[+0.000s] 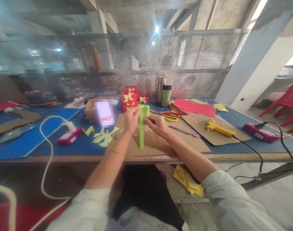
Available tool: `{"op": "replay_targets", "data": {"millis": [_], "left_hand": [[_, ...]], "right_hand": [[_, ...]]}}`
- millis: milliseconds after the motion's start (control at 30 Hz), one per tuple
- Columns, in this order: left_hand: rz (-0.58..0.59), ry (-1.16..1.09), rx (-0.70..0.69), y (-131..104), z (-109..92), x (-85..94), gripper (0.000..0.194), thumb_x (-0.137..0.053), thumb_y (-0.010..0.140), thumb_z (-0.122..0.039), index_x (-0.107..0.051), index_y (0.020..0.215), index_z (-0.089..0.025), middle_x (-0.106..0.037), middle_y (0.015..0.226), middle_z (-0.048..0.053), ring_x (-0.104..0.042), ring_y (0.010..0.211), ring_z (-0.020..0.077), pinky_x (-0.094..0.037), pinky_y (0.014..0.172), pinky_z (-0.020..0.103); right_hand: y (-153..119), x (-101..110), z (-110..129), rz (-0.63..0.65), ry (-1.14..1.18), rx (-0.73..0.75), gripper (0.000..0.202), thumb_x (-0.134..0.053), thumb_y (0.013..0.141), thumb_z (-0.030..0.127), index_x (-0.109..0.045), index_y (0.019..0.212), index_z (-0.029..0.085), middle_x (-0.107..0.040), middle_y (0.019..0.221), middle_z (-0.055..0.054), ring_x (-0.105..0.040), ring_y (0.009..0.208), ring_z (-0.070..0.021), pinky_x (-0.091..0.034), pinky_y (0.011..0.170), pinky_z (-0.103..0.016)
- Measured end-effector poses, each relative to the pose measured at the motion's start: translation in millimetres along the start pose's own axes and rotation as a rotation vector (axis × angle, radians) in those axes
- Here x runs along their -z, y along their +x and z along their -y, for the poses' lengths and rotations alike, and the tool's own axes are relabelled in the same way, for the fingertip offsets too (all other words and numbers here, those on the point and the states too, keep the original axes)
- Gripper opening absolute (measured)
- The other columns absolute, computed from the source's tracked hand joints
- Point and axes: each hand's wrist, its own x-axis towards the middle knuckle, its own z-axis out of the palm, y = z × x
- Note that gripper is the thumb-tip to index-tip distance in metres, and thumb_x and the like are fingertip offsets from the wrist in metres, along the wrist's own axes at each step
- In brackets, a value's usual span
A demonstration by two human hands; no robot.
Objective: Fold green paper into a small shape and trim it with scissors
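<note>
One green strip (142,136) is extending bodyward lengthwise over cardboard (163,142), between both hands; the left hand (132,120) is pinching its folded top; the right hand (159,126) is pinching its edge

Workbench (233,148): 1 glue gun (219,129), right of the knife (183,131); 2 bottles, steel (161,91) and green (166,96), behind the knife.

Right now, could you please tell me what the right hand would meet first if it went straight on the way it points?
The right hand would probably meet the green paper first, right at its fingers, with the left hand beyond; depth is unclear.
</note>
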Motion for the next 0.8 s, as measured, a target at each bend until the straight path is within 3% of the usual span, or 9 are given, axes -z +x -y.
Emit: {"op": "replay_targets", "data": {"millis": [100,467,667,800], "left_hand": [[0.011,0.014,0.008,-1.1,-0.9,-1.0,0.039,-0.067,0.086,-0.052,-0.06,0.065,-0.02,-0.05,0.063,-0.001,-0.046,0.065,0.0137,-0.04,0.06,0.025],[0.035,-0.022,0.07,3.4,13.1,-1.7,0.042,-0.069,0.086,-0.055,-0.058,0.068,-0.019,-0.042,0.06,-0.004,-0.04,0.059,0.0114,-0.039,0.056,0.024],[0.028,-0.005,0.09,4.3,13.4,-0.9,0.041,-0.072,0.084,-0.053,-0.062,0.066,-0.018,-0.051,0.06,-0.003,-0.051,0.062,0.0128,-0.042,0.057,0.023],[0.102,-0.101,0.164,1.0,5.0,-0.9,0.03,-0.081,0.074,-0.045,-0.073,0.078,-0.016,-0.065,0.066,-0.001,-0.058,0.064,0.0138,-0.046,0.06,0.024]], "right_hand": [[0.3,-4.8,3.0,0.063,0.05,-0.064,0.046,-0.059,0.096,0.044,-0.057,0.057,0.019,-0.052,0.052,0.002,-0.043,0.053,-0.0111,-0.031,0.054,-0.026],[1.3,-6.7,7.6,0.055,0.162,-0.167,0.031,-0.062,0.088,0.031,-0.063,0.06,0.019,-0.062,0.053,0.001,-0.052,0.05,-0.0105,-0.035,0.052,-0.023],[0.8,-10.4,3.6,0.026,0.135,-0.168,0.032,-0.064,0.088,0.031,-0.063,0.058,0.019,-0.062,0.051,0.002,-0.052,0.049,-0.0102,-0.035,0.052,-0.023],[1.4,-13.7,-2.1,0.012,0.111,-0.185,0.032,-0.063,0.088,0.031,-0.063,0.059,0.019,-0.062,0.052,0.002,-0.053,0.05,-0.0106,-0.034,0.052,-0.023]]}}
